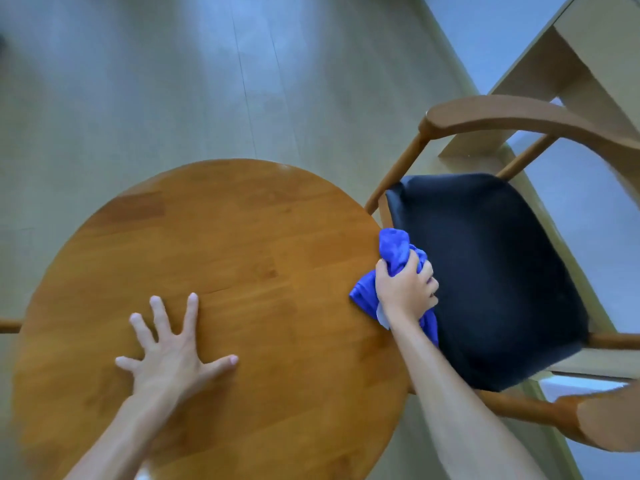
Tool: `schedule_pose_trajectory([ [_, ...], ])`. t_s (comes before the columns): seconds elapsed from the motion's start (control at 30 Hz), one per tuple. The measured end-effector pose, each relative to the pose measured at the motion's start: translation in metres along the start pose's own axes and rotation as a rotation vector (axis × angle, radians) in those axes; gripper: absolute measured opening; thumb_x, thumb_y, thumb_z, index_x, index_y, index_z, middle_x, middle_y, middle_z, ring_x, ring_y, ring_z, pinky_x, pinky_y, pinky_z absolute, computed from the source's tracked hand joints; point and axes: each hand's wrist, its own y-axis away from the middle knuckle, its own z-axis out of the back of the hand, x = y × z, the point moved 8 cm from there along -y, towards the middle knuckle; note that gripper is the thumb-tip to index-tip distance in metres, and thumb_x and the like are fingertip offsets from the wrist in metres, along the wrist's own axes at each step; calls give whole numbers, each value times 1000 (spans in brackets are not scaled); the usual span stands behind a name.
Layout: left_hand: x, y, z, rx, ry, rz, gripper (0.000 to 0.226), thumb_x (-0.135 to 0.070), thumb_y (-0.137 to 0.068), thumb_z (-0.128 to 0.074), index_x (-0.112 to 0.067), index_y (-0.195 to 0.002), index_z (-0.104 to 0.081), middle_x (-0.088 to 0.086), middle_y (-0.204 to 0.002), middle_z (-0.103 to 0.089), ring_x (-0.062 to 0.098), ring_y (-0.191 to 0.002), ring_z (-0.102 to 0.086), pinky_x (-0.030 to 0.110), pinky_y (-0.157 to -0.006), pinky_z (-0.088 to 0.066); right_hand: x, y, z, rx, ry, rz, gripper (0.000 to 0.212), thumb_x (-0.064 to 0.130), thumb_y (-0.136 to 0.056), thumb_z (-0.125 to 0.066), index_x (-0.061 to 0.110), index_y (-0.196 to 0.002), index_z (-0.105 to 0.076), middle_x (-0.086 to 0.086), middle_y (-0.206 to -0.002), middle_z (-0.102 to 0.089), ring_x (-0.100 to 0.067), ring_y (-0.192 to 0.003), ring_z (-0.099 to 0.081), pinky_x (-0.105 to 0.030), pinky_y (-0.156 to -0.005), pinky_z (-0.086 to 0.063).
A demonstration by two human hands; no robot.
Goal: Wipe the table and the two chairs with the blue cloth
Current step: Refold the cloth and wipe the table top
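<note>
A round wooden table (225,244) fills the lower left of the head view. My left hand (173,355) lies flat on its top with the fingers spread. My right hand (405,289) grips the bunched blue cloth (394,247) at the table's right edge, where it meets the chair. The chair (485,271) stands to the right of the table, with a black padded seat and a curved wooden back and arms (519,112). Part of the cloth hangs over the seat's edge below my hand. A wooden bar (8,326) at the far left may belong to a second chair.
Pale wooden flooring (173,81) lies beyond the table. A light wooden shelf frame (568,64) stands behind the chair at the upper right.
</note>
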Motion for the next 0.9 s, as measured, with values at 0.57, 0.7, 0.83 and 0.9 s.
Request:
schedule_pose_trajectory([
  [0.57,-2,3,4,24,10,29,124,-80,-62,-58,-43,-136,34,7,-143,48,38,-137,34,68,-108,-14,191,-24,-45,2,99,814,68,56,-72,-46,24,-130,-56,-10,-147,-43,-37,-130,-40,-60,-101,-33],
  [0.7,0,1,3,20,20,14,125,-77,-63,-61,-42,-136,34,10,-141,49,40,-133,38,72,-105,-6,253,-1,-71,81,99,424,77,58,-80,-40,16,-144,-39,-17,-156,-21,-42,-140,-19,-65,-109,-15],
  [0.83,2,-1,0,27,32,5,124,-74,-64,-63,-40,-140,29,10,-144,46,40,-133,38,73,-104,-5,352,145,-126,196,187,989,75,62,-85,-44,25,-148,-31,-10,-160,-14,-35,-144,-14,-59,-112,-6],
  [0.9,3,1,1,16,22,0,119,-72,-67,-61,-37,-145,22,9,-150,37,40,-136,33,73,-104,-7,374,229,-139,282,169,1348,72,60,-82,-51,30,-145,-37,-5,-160,-18,-32,-144,-17,-54,-112,-6],
])
